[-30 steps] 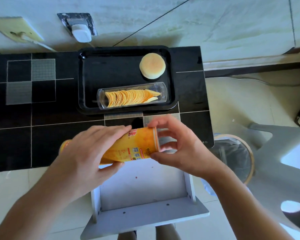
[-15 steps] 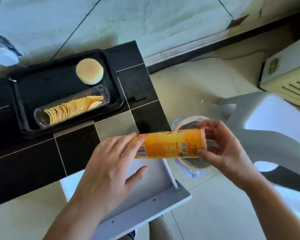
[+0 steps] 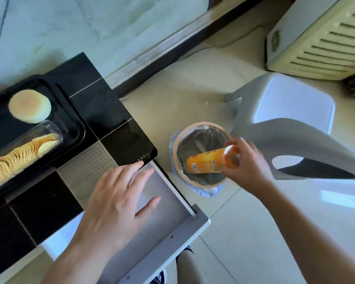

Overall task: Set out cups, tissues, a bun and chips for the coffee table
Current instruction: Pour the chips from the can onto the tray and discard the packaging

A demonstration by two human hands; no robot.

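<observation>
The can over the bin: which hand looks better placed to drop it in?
The right hand: it already grips the can above the bin. The left hand hovers open over the drawer.

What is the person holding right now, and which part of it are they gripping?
The right hand grips the orange chip can by its upper end, over the bin. The left hand holds nothing.

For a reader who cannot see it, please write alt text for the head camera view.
The right hand holds an orange chip can over the lined waste bin on the floor. The left hand hovers open above an open white drawer. On the black table, a tray holds a bun and chips.
</observation>
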